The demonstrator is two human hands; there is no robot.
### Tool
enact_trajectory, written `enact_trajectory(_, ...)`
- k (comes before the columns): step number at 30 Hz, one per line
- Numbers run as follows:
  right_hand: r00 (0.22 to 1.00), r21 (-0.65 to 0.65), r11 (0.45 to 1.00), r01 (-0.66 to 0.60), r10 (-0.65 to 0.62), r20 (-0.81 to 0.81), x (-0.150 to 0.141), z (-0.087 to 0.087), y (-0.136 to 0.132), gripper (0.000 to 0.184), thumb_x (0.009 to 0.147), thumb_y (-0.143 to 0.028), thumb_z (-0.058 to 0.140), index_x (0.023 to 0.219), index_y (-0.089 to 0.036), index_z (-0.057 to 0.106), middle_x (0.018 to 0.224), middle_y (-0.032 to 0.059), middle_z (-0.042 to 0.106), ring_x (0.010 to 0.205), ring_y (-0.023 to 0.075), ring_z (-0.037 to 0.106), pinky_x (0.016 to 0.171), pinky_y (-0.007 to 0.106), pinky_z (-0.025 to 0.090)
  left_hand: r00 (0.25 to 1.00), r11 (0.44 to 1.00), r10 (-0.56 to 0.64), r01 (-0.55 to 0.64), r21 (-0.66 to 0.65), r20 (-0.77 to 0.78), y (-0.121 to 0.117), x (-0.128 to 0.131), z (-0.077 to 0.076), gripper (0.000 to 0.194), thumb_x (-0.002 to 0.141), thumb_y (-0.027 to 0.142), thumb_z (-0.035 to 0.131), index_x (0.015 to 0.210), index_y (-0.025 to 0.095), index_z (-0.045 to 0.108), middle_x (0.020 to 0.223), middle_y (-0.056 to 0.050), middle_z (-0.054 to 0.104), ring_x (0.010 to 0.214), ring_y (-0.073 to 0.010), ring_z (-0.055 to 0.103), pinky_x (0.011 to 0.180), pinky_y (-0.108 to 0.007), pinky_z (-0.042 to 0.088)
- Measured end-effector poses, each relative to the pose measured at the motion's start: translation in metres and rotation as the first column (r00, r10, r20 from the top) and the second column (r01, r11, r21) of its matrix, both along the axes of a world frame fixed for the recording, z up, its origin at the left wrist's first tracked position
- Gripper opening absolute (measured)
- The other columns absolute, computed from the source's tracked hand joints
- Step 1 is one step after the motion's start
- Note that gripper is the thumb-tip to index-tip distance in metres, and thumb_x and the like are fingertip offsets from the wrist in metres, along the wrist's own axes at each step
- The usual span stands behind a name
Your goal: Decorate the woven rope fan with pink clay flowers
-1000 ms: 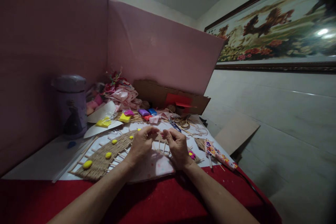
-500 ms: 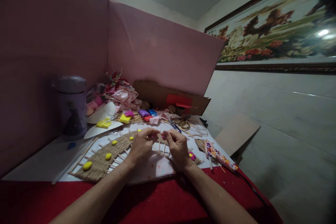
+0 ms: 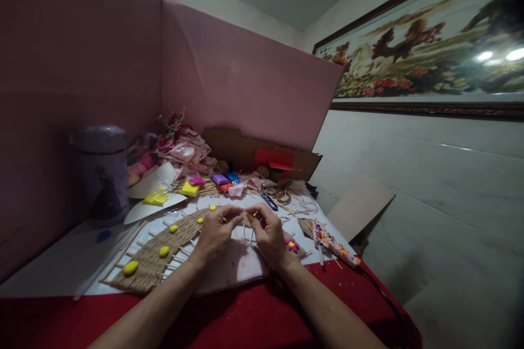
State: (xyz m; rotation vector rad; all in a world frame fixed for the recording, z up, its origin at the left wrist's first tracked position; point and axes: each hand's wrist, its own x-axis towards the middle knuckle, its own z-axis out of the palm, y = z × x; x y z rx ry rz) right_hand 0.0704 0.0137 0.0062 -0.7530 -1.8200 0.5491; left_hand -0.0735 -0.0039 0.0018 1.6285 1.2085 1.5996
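My left hand [image 3: 216,232] and my right hand [image 3: 267,232] meet over the middle of a fan-shaped woven piece [image 3: 143,253], thumbs and fingertips pinched close together. Whatever lies between the fingertips is hidden or too small to name. The piece is tan cord woven across thin sticks, around a pale half-round panel [image 3: 237,270] with faint pink spots. Several yellow clay balls, one at the lower left [image 3: 130,268], sit along its band. A magenta clay flower [image 3: 291,245] with a yellow middle lies at its right end, beside my right wrist.
A flower-patterned glue gun [image 3: 335,242] lies to the right, its cord trailing off the red cloth [image 3: 327,305]. Behind are scissors [image 3: 269,200], yellow clay packs [image 3: 190,188], a purple pack [image 3: 220,179] and thin sticks. A lilac canister [image 3: 102,174] stands left.
The view has shifted slightly, so the table sits a little lower and further left. My pinched fingers have drawn closer together; the magenta bits at the fingertips no longer show.
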Motion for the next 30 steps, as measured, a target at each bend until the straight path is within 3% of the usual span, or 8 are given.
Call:
enact_trajectory(4,0.994,0.045,0.997,-0.064,0.06,0.09,-0.002,0.003,-0.005,0.013,0.083,-0.019,0.052,0.094,-0.021,0.06,0.086,0.0029,0.056,0.072,0.0152,0.05,0.066,0.027,0.039,0.997,0.998,-0.044,0.047,-0.041,0.065,0.0,-0.001,-0.001,0.018,0.073,0.033,0.063,0.075,0.015,0.069,0.067,-0.003,0.067,0.064,-0.0152,0.058,0.061,-0.026,0.044)
enact_trajectory(10,0.994,0.092,0.994,-0.064,0.056,0.09,-0.003,-0.001,-0.002,0.006,0.083,-0.021,0.055,0.088,-0.019,0.058,0.078,0.0009,0.052,0.065,0.0133,0.046,0.061,0.026,0.037,0.998,0.994,0.015,-0.009,-0.106,0.058,-0.001,0.001,-0.001,0.025,0.071,0.038,0.064,0.062,0.015,0.062,0.057,0.0,0.059,0.055,-0.0126,0.052,0.054,-0.023,0.039)
enact_trajectory(16,0.993,0.129,0.989,-0.075,0.062,0.102,-0.004,-0.004,0.0,0.005,0.084,-0.022,0.054,0.081,-0.018,0.057,0.076,0.0005,0.052,0.067,0.0129,0.047,0.062,0.026,0.037,0.998,0.991,0.058,-0.062,-0.116,-0.038,-0.003,0.001,0.002,0.039,0.072,0.049,0.061,0.055,0.014,0.059,0.049,0.002,0.052,0.051,-0.0111,0.045,0.05,-0.023,0.034)
enact_trajectory(20,0.997,0.069,0.996,-0.048,0.043,0.066,-0.002,-0.004,0.002,0.007,0.083,-0.023,0.055,0.08,-0.018,0.058,0.074,0.0,0.055,0.066,0.0121,0.048,0.062,0.025,0.038,0.98,0.985,0.138,-0.151,-0.089,-0.145,-0.011,0.002,0.006,0.042,0.079,0.052,0.05,0.062,0.016,0.063,0.054,0.0,0.057,0.054,-0.0128,0.05,0.053,-0.023,0.035)
enact_trajectory(23,0.998,-0.07,0.996,0.046,-0.049,-0.031,0.002,0.001,0.013,0.013,0.083,-0.03,0.056,0.081,-0.017,0.059,0.072,0.0,0.056,0.064,0.0121,0.05,0.059,0.024,0.04,0.891,0.962,0.251,-0.272,-0.002,-0.379,-0.018,0.006,0.008,0.041,0.086,0.047,0.042,0.067,0.017,0.064,0.06,-0.002,0.062,0.059,-0.0147,0.056,0.056,-0.024,0.035)
enact_trajectory(26,0.996,-0.26,0.964,0.058,-0.073,-0.049,0.003,0.014,0.029,0.019,0.079,-0.035,0.056,0.076,-0.016,0.058,0.066,-0.0013,0.056,0.056,0.0115,0.051,0.052,0.023,0.041,0.716,0.97,0.216,-0.233,0.063,-0.664,-0.023,0.013,0.006,0.038,0.088,0.04,0.042,0.066,0.017,0.064,0.062,-0.005,0.066,0.061,-0.0177,0.061,0.055,-0.026,0.035)
enact_trajectory(28,0.997,-0.345,0.936,0.071,-0.061,0.04,0.0,0.025,0.04,0.017,0.074,-0.033,0.06,0.071,-0.016,0.06,0.059,-0.0024,0.056,0.052,0.0114,0.05,0.048,0.022,0.04,0.584,0.978,0.18,-0.196,0.078,-0.791,-0.025,0.017,0.004,0.036,0.088,0.038,0.042,0.07,0.017,0.065,0.064,-0.008,0.068,0.063,-0.0206,0.064,0.055,-0.027,0.036)
enact_trajectory(30,0.988,-0.342,0.937,0.073,-0.02,0.155,-0.007,0.033,0.049,0.014,0.071,-0.029,0.062,0.071,-0.015,0.063,0.063,-0.0012,0.06,0.054,0.0113,0.052,0.05,0.022,0.041,0.496,0.98,0.161,-0.181,0.079,-0.853,-0.026,0.02,0.002,0.034,0.088,0.037,0.042,0.074,0.018,0.066,0.067,-0.009,0.07,0.065,-0.0232,0.066,0.055,-0.029,0.039)
